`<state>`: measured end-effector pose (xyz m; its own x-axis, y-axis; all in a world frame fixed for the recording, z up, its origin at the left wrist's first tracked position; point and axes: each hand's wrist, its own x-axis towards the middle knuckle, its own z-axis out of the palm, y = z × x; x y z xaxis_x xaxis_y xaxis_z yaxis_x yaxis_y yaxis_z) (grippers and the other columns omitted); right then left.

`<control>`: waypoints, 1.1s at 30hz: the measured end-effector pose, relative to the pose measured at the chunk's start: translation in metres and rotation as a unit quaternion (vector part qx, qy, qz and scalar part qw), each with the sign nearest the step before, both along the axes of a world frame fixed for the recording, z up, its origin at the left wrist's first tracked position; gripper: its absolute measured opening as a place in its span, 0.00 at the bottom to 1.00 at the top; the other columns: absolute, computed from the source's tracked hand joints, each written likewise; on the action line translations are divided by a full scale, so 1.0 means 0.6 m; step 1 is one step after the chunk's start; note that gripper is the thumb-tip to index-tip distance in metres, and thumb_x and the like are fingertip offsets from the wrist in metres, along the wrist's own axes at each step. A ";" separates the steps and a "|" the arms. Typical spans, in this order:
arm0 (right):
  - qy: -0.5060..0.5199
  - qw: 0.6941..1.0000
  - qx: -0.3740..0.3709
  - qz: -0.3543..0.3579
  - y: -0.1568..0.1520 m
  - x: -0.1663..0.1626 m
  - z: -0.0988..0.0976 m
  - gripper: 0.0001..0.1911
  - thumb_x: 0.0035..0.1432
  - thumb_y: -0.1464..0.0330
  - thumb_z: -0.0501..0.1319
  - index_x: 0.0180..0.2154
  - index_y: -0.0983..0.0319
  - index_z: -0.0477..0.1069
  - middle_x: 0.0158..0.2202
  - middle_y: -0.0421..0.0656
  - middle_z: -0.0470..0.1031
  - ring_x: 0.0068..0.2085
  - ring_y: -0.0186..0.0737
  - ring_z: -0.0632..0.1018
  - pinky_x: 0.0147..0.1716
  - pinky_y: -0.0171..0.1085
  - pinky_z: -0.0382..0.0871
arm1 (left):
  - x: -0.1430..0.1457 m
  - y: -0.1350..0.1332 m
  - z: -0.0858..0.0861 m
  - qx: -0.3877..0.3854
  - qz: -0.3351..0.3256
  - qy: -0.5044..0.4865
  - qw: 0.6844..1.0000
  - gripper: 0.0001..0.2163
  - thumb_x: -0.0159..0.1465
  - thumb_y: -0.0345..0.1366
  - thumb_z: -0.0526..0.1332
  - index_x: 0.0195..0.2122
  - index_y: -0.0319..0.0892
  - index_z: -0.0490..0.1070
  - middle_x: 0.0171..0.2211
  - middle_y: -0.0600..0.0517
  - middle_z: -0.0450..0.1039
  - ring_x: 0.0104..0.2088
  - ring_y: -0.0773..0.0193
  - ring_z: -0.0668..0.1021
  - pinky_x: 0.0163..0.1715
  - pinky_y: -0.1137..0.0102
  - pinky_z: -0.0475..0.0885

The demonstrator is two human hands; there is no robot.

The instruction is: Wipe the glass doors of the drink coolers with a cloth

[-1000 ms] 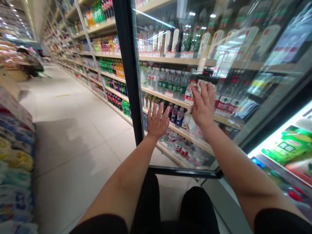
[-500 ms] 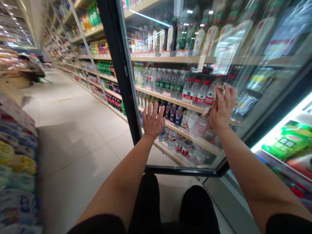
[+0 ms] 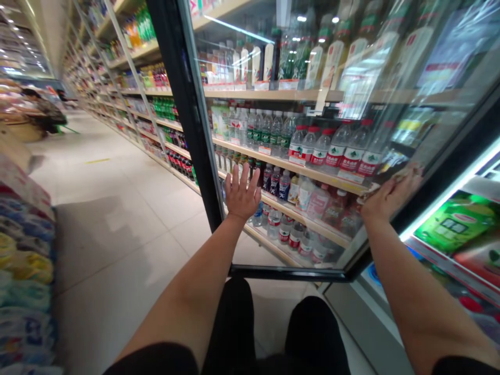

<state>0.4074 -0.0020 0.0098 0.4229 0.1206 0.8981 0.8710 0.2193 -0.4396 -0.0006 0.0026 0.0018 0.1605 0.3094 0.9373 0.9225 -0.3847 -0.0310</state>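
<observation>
Resting the left hand [image 3: 241, 197] flat on the left part of the black-framed glass door [image 3: 289, 273], with fingers spread and grasping nothing. Grasping a crumpled cloth [image 3: 408, 171] under the bent fingers of the right hand [image 3: 388, 198], at the right side of the door. Facing red-capped bottles [image 3: 336, 155] on a shelf [image 3: 324, 175] beyond it.

1 left hand [image 3: 242, 194], 1 right hand [image 3: 385, 202], 1 cloth [image 3: 407, 172], 1 black-framed door [image 3: 289, 273], 2 knees [image 3: 239, 299]. Red-capped water bottles [image 3: 336, 153]: probably 6, glare's bad.

Supermarket, long shelving [image 3: 146, 50] stocked with bottled drinks [image 3: 339, 148], shelf price tags [image 3: 264, 150], black-framed glass door [image 3: 189, 104] of a lit display cooler [image 3: 359, 315], pale tiled floor [image 3: 136, 192]
</observation>
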 end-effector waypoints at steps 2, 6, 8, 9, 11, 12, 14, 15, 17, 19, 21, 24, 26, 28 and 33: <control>0.018 1.000 0.012 0.002 0.000 0.002 -0.004 0.30 0.71 0.61 0.41 0.69 0.68 0.51 0.71 0.58 0.49 0.72 0.54 0.49 0.69 0.56 0.43 | 0.001 -0.001 0.001 0.007 0.000 0.000 1.000 0.25 0.68 0.40 0.55 0.66 0.45 0.62 0.70 0.45 0.53 0.72 0.53 0.42 0.70 0.48 0.40; 0.029 0.998 0.047 0.013 0.004 -0.003 0.002 0.29 0.72 0.59 0.41 0.69 0.61 0.53 0.71 0.53 0.52 0.71 0.56 0.51 0.69 0.54 0.42 | 0.002 -0.003 0.000 0.014 -0.011 -0.007 1.000 0.25 0.68 0.40 0.56 0.66 0.47 0.61 0.70 0.46 0.52 0.72 0.53 0.43 0.71 0.49 0.41; 0.023 0.998 0.050 0.013 0.007 -0.010 0.001 0.30 0.71 0.58 0.41 0.69 0.62 0.52 0.71 0.54 0.51 0.72 0.58 0.50 0.70 0.56 0.40 | 0.002 -0.003 0.000 0.004 -0.014 -0.009 1.000 0.25 0.68 0.40 0.56 0.66 0.48 0.61 0.70 0.46 0.52 0.72 0.53 0.44 0.71 0.48 0.41; 0.022 0.999 0.048 0.011 0.008 -0.017 -0.001 0.31 0.71 0.58 0.41 0.70 0.63 0.51 0.71 0.55 0.50 0.72 0.59 0.49 0.69 0.58 0.40 | 0.002 -0.004 0.000 0.001 -0.013 -0.010 1.000 0.25 0.67 0.40 0.56 0.66 0.48 0.61 0.70 0.47 0.52 0.72 0.53 0.44 0.71 0.48 0.41; 0.022 0.999 0.036 0.011 0.009 -0.036 -0.004 0.32 0.71 0.57 0.41 0.70 0.65 0.49 0.71 0.58 0.48 0.72 0.61 0.48 0.69 0.61 0.39 | 0.002 -0.005 0.001 -0.002 -0.012 -0.009 1.000 0.26 0.67 0.39 0.57 0.67 0.49 0.60 0.70 0.47 0.52 0.72 0.52 0.44 0.71 0.48 0.41; 0.022 0.999 0.033 0.009 0.008 -0.050 -0.004 0.32 0.71 0.57 0.42 0.70 0.65 0.49 0.71 0.60 0.48 0.72 0.62 0.48 0.68 0.63 0.39 | 0.001 -0.006 0.001 -0.001 -0.011 -0.008 1.000 0.26 0.67 0.39 0.57 0.67 0.49 0.60 0.70 0.47 0.52 0.72 0.52 0.44 0.71 0.48 0.41; 0.013 1.000 0.025 0.006 0.004 -0.081 0.001 0.33 0.71 0.57 0.43 0.70 0.66 0.49 0.71 0.61 0.48 0.72 0.63 0.48 0.67 0.66 0.41 | 0.001 -0.007 0.001 0.010 -0.006 -0.001 1.000 0.26 0.67 0.39 0.58 0.67 0.49 0.60 0.70 0.46 0.53 0.72 0.52 0.44 0.71 0.48 0.41; 0.003 1.000 0.021 0.007 0.001 -0.097 0.006 0.32 0.71 0.58 0.43 0.70 0.66 0.49 0.71 0.61 0.48 0.72 0.62 0.48 0.67 0.67 0.41 | 0.001 -0.007 0.001 0.019 -0.004 0.004 1.000 0.26 0.67 0.38 0.58 0.67 0.48 0.59 0.70 0.46 0.53 0.72 0.52 0.44 0.71 0.48 0.42; -0.028 0.999 0.015 0.015 -0.005 -0.128 0.019 0.31 0.71 0.59 0.43 0.70 0.67 0.49 0.71 0.61 0.48 0.72 0.59 0.48 0.67 0.67 0.42 | 0.000 -0.008 0.001 0.034 -0.001 0.013 0.999 0.27 0.67 0.38 0.58 0.67 0.48 0.58 0.70 0.46 0.53 0.72 0.52 0.43 0.71 0.48 0.43; -0.069 0.997 0.016 0.034 -0.009 -0.156 0.031 0.30 0.71 0.62 0.43 0.69 0.67 0.49 0.71 0.60 0.47 0.72 0.56 0.46 0.66 0.68 0.43 | -0.001 -0.008 0.000 0.040 -0.001 0.016 0.999 0.28 0.67 0.38 0.58 0.68 0.48 0.57 0.70 0.45 0.52 0.72 0.52 0.42 0.70 0.48 0.44; -0.113 0.992 0.024 0.054 -0.012 -0.183 0.037 0.29 0.70 0.64 0.44 0.69 0.66 0.50 0.71 0.59 0.48 0.73 0.55 0.45 0.65 0.69 0.44 | -0.001 -0.009 -0.001 0.034 -0.004 0.015 0.999 0.28 0.67 0.38 0.58 0.68 0.48 0.57 0.70 0.45 0.52 0.72 0.52 0.43 0.70 0.47 0.44; -0.170 0.982 0.027 0.083 -0.016 -0.226 0.033 0.29 0.69 0.66 0.46 0.69 0.62 0.51 0.71 0.56 0.49 0.73 0.55 0.45 0.65 0.69 0.45 | -0.001 -0.010 -0.002 0.007 -0.011 0.007 1.000 0.27 0.67 0.38 0.58 0.68 0.49 0.58 0.70 0.46 0.51 0.72 0.51 0.44 0.70 0.47 0.43; -0.198 0.976 0.019 0.094 -0.020 -0.256 0.026 0.29 0.69 0.67 0.47 0.69 0.60 0.52 0.71 0.55 0.51 0.73 0.55 0.47 0.64 0.67 0.48 | -0.001 -0.012 -0.001 -0.007 -0.013 0.005 1.000 0.27 0.67 0.39 0.58 0.68 0.49 0.58 0.70 0.46 0.50 0.71 0.51 0.44 0.70 0.47 0.42; -0.229 0.969 0.009 0.098 -0.024 -0.282 0.018 0.29 0.68 0.68 0.48 0.69 0.59 0.53 0.70 0.55 0.54 0.73 0.54 0.48 0.64 0.65 0.50 | 0.000 -0.013 -0.001 -0.002 -0.008 0.008 1.000 0.27 0.68 0.39 0.57 0.68 0.49 0.57 0.70 0.46 0.50 0.71 0.51 0.44 0.70 0.48 0.43; -0.300 0.948 -0.019 0.104 -0.036 -0.326 0.002 0.30 0.67 0.69 0.50 0.69 0.57 0.53 0.68 0.53 0.59 0.72 0.53 0.49 0.65 0.61 0.51 | -0.001 -0.013 -0.002 0.007 -0.006 0.011 1.000 0.27 0.68 0.39 0.56 0.69 0.50 0.56 0.70 0.47 0.51 0.71 0.53 0.44 0.71 0.49 0.42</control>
